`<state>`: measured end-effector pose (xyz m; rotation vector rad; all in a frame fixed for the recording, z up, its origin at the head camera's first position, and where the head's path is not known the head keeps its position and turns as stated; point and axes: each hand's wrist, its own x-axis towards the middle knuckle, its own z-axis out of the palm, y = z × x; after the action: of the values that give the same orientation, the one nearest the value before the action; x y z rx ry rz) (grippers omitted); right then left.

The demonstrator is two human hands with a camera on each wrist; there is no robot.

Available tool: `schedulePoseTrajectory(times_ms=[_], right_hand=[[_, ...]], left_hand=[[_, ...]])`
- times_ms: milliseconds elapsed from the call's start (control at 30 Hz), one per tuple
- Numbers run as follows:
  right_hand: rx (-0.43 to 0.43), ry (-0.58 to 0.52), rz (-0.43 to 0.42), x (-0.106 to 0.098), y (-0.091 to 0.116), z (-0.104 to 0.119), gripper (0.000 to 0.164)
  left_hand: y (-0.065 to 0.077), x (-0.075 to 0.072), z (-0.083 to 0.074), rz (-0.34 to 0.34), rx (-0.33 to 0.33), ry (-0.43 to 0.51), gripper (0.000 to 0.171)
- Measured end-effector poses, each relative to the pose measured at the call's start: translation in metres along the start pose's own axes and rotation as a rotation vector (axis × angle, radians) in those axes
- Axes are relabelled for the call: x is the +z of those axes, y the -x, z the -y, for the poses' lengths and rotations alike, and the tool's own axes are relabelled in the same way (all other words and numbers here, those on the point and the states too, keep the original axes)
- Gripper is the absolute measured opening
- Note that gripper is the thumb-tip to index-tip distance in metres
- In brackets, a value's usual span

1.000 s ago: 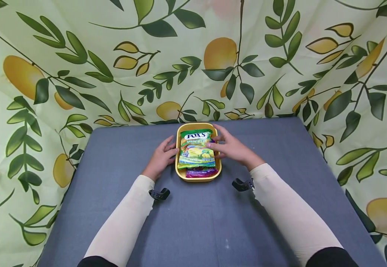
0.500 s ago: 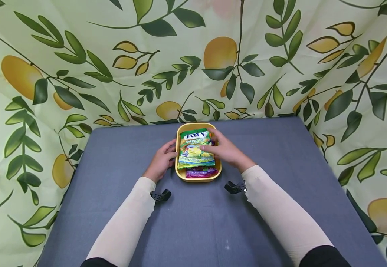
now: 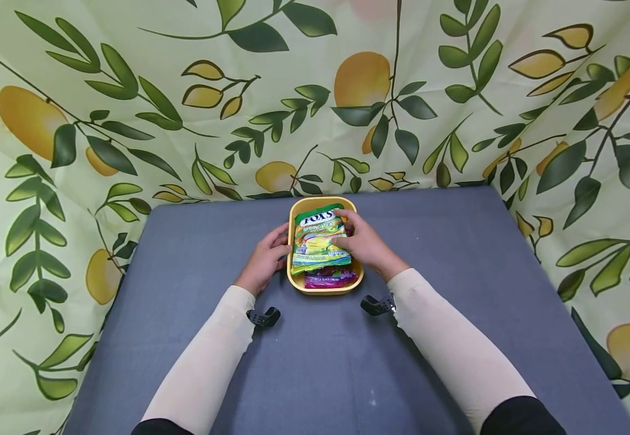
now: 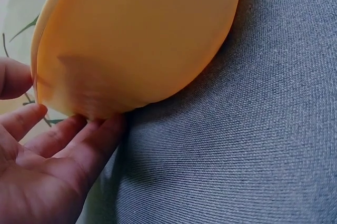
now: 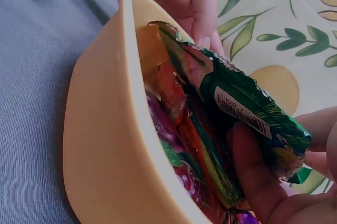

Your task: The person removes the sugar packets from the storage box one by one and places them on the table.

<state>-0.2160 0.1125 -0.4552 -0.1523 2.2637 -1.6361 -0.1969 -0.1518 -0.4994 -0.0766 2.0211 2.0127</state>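
A yellow plastic tub [image 3: 325,292] stands at the far middle of the table. On top in it lies a green Fox's Spring Tea candy bag [image 3: 319,244]. My right hand [image 3: 370,243] pinches this bag at its right side, thumb on the printed front. In the right wrist view the bag [image 5: 231,95] is tilted, its near edge raised above the other packets. Beneath it, a purple candy bag [image 3: 330,279] and a red-orange packet [image 5: 202,153] fill the tub. My left hand [image 3: 262,260] touches the tub's left outer wall [image 4: 147,34] with extended fingertips.
A blue-grey cloth [image 3: 315,362] covers the table. Just behind the tub hangs a curtain [image 3: 184,151] printed with leaves and fruit. Each wrist carries a black camera band [image 3: 263,317].
My right hand has moved left over the tub and taken hold of the green candy bag, which now tilts slightly. My left hand stays at the tub's wall.
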Motion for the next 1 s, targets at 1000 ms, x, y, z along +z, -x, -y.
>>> schedulePoseTrajectory(times_ms=[1000], right_hand=[[-0.072,-0.107,-0.097,-0.0035,0.0057,0.0009,0.064]], left_hand=[[-0.0009,0.0003,0.0051,0.025,0.014,0.054,0.068]])
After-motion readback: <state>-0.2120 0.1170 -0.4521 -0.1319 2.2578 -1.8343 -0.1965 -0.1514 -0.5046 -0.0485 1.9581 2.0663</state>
